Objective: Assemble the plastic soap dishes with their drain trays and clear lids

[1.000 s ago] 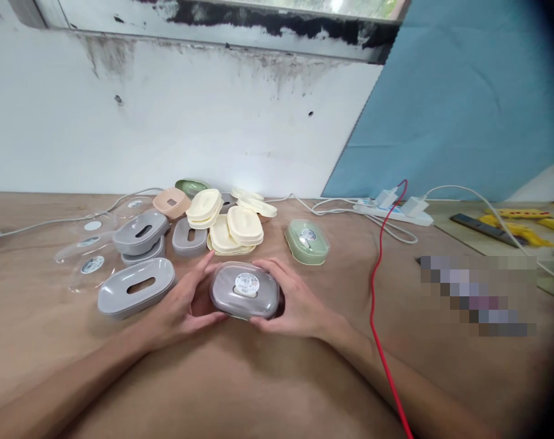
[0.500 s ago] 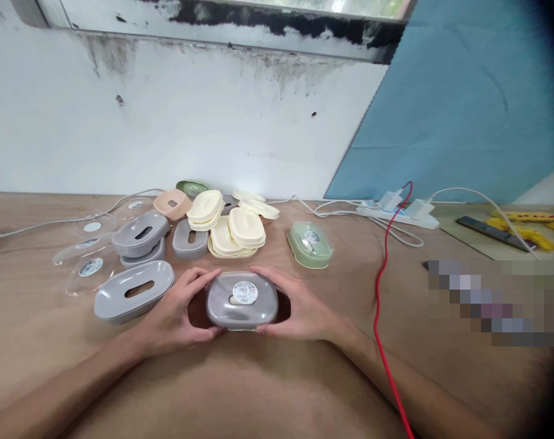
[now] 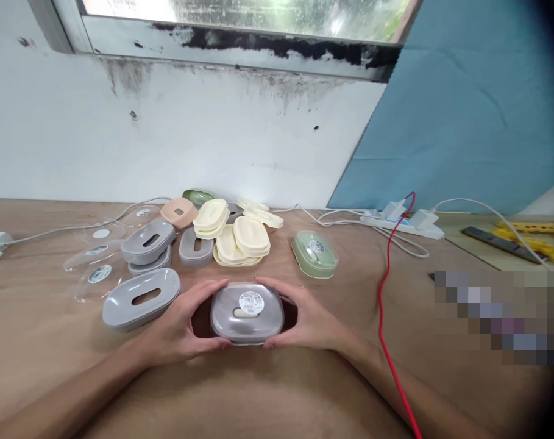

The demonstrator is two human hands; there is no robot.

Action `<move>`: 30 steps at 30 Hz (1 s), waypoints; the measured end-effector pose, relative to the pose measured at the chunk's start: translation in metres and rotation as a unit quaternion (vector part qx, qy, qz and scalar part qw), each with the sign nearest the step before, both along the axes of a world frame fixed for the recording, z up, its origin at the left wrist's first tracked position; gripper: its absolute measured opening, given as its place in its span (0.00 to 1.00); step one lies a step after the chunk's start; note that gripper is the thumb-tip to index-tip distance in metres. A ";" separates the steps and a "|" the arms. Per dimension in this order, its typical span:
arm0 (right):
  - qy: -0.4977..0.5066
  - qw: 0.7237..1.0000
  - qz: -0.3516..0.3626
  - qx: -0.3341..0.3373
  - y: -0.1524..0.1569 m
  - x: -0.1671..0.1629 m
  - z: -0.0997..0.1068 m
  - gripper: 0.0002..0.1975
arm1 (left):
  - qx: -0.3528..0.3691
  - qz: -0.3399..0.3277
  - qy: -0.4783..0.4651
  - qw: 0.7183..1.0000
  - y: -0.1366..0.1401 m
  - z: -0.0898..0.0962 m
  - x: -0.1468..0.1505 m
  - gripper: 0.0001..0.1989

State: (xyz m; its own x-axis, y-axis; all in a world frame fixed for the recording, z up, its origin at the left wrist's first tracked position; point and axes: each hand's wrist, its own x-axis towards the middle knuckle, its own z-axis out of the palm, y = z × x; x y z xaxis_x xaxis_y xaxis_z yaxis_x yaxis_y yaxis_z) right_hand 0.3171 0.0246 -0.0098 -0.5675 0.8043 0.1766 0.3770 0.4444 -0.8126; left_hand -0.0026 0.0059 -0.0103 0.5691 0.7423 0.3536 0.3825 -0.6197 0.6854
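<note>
A grey soap box (image 3: 231,326) with a clear lid and a round white label sits between my hands at the front of the table. My left hand (image 3: 183,326) grips its left end, thumb at the near edge and fingers at the far edge. Its right end is held the same way by my right hand (image 3: 306,317). Through the lid a slot shows something pale beneath. Just left of my left hand lies a grey slotted tray (image 3: 121,305). Cream oval plates (image 3: 252,236) are piled beyond the box.
Stacked grey trays (image 3: 137,247), clear lids (image 3: 87,286) and a peach tray (image 3: 169,210) lie to the left. A covered green box (image 3: 322,263) stands right of the cream pile. The red cable (image 3: 381,311) crosses my right forearm; a power strip (image 3: 434,231) lies behind.
The view has tilted up a little, so everything appears lower and slightly to the right. Both hands keep their grip on the grey soap box.
</note>
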 end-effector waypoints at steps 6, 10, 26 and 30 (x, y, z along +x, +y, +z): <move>-0.013 1.000 0.001 0.006 0.000 -0.001 0.002 0.58 | -0.007 0.011 0.009 1.000 0.000 -0.002 -0.001 0.47; -0.040 0.999 0.002 0.020 -0.001 -0.002 0.004 0.59 | -0.001 0.010 0.032 0.999 0.003 -0.006 -0.006 0.51; -0.079 0.987 0.067 0.119 -0.013 -0.006 0.005 0.49 | 0.036 -0.040 0.068 0.996 0.002 -0.003 -0.008 0.44; -0.030 0.994 0.077 0.074 -0.012 -0.011 0.004 0.35 | 0.024 -0.040 0.071 0.996 0.005 -0.002 -0.007 0.44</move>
